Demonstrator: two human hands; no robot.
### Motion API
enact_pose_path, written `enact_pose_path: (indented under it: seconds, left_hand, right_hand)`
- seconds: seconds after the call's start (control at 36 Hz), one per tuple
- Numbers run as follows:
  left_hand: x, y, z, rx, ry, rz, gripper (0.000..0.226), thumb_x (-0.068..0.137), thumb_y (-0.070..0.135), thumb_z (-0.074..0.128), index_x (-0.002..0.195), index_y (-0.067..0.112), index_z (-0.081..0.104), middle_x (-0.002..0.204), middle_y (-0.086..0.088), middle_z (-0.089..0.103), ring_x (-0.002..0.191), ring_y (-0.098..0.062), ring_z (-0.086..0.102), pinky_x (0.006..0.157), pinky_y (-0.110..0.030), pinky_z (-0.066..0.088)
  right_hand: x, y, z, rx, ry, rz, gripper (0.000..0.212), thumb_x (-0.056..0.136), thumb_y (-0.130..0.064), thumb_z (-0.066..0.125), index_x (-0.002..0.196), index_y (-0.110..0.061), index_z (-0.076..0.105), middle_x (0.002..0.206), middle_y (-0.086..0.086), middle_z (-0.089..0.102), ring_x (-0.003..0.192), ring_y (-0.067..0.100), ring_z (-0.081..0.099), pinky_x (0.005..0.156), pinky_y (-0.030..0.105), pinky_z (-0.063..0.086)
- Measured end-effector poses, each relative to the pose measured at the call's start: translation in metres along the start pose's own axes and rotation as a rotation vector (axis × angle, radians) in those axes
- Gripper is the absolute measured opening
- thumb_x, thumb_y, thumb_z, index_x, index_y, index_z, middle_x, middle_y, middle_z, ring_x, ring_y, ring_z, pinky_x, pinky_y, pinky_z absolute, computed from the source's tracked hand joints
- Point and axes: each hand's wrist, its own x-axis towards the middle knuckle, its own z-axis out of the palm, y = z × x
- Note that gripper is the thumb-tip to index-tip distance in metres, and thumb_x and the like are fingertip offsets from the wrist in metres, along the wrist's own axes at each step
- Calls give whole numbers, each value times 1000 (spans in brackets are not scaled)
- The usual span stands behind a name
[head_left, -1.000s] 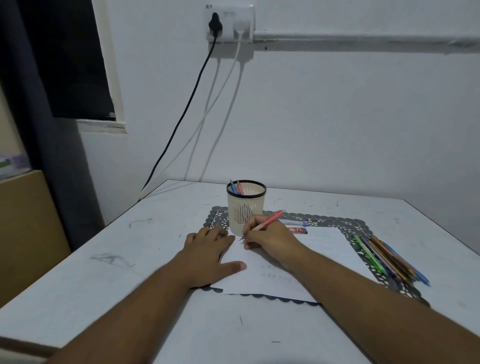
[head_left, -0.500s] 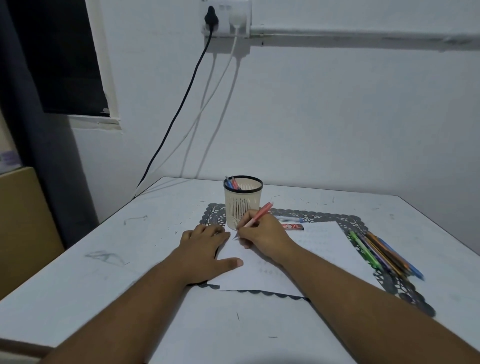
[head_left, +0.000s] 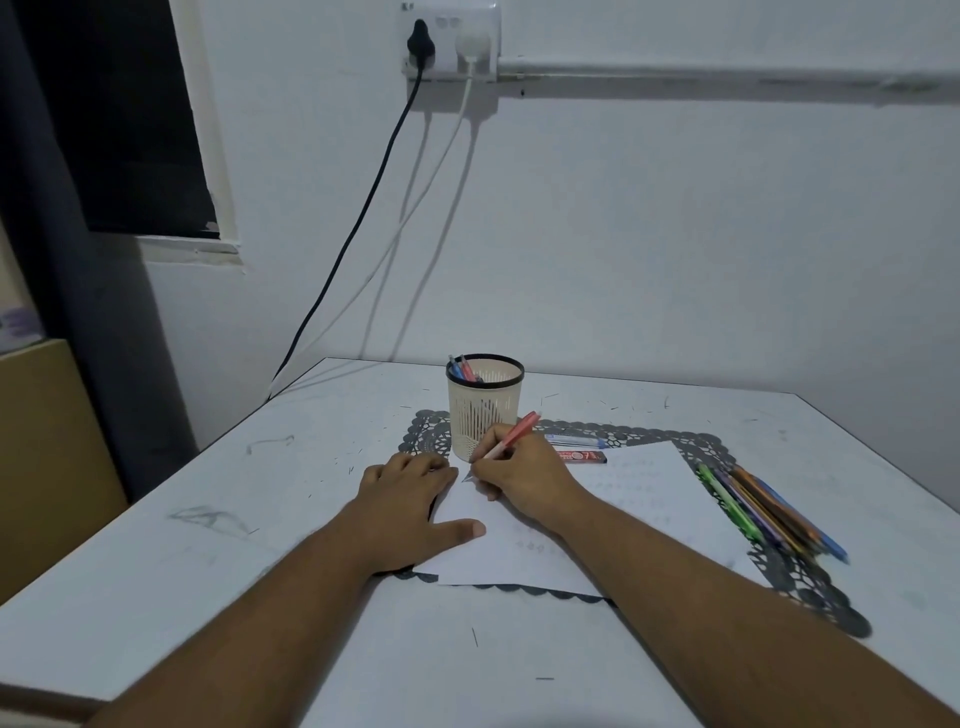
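Paper (head_left: 639, 499), a white sheet, lies on a dark lace-edged mat (head_left: 810, 587) on the white table (head_left: 260, 519), just in front of the pen cup (head_left: 484, 410), with a pale wall (head_left: 675, 234) and its socket (head_left: 449, 41) behind the cup. The left hand (head_left: 410, 499) lies flat with fingers straight and thumb spread, pressing the sheet's left edge just in front of the cup. The right hand (head_left: 524, 475), also just in front of the cup, curls its fingers round a red pen (head_left: 511, 436) whose tip is down at the sheet's far corner, and coloured pens (head_left: 769, 509) lie in a row well to the cup's right.
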Motion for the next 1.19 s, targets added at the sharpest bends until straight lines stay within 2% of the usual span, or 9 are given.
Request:
enact_pose_path:
  seconds: [0.17, 0.36, 0.53, 0.64, 0.69, 0.83, 0.94, 1.06, 1.19]
  left_hand:
    - [0, 1, -1, -3, -8, -2, 112, 63, 94, 16, 154, 33, 36, 161, 13, 27, 148, -14, 19, 118, -42, 18]
    - [-1, 1, -1, -7, -13, -4, 112, 63, 94, 17, 155, 33, 35, 162, 13, 27, 148, -13, 18, 119, -43, 17]
    - [-2, 2, -2, -15, -27, -8, 113, 62, 94, 17, 155, 32, 34, 163, 13, 25, 149, -13, 16, 119, -42, 16]
    - [-2, 1, -2, -6, -24, -6, 105, 71, 93, 24, 156, 32, 34, 162, 13, 26, 149, -13, 16, 120, -42, 15]
    - [-2, 1, -2, -6, -25, -8, 109, 66, 94, 20, 156, 33, 34, 162, 13, 27, 149, -13, 17, 120, -42, 16]
    - [-1, 1, -2, -5, -12, -7, 113, 62, 94, 16, 155, 33, 35, 161, 14, 27, 148, -13, 17, 119, -42, 17]
    - [-2, 2, -2, -5, -15, -11, 113, 61, 94, 15, 155, 33, 35, 162, 15, 26, 149, -13, 17, 120, -42, 16]
    - [-2, 1, -1, -8, -17, -8, 113, 62, 94, 15, 156, 33, 34, 162, 15, 26, 149, -12, 16, 120, -41, 16]
    - [0, 1, 0, -13, -9, -8, 112, 63, 94, 17, 155, 34, 34, 162, 16, 26, 149, -12, 16, 120, -41, 16]
  right_hand:
    - [1, 3, -1, 18, -25, 3, 6, 87, 2, 68, 86, -2, 64, 77, 18, 64, 67, 25, 61, 61, 29, 54]
    - [-2, 2, 0, -21, -38, -34, 5, 88, 3, 68, 86, -2, 66, 74, 16, 66, 64, 21, 62, 62, 29, 54]
    - [-1, 3, -2, -50, 11, -22, 4, 87, 3, 66, 90, 3, 63, 85, 33, 66, 59, 20, 61, 58, 27, 54]
    - [0, 4, -1, -32, -28, -10, 4, 88, 0, 69, 87, -2, 66, 81, 23, 67, 67, 21, 64, 62, 25, 55]
    - [0, 3, -1, -10, -42, -4, 6, 88, 0, 70, 85, -4, 68, 81, 19, 67, 70, 21, 65, 65, 25, 56]
    - [-1, 4, -7, -11, 26, -14, 4, 88, 3, 67, 88, -1, 65, 79, 26, 63, 57, 18, 60, 58, 28, 53]
    - [-2, 5, -8, -9, 30, 0, 5, 87, 4, 68, 91, 2, 66, 88, 32, 63, 58, 20, 60, 59, 30, 54]
    - [-3, 3, -8, -22, -1, 8, 6, 90, 3, 67, 95, 5, 65, 82, 22, 63, 62, 16, 60, 57, 21, 54]
    - [-3, 4, -8, -19, -29, 25, 8, 91, 0, 68, 86, -6, 66, 82, 16, 65, 70, 18, 62, 63, 22, 56]
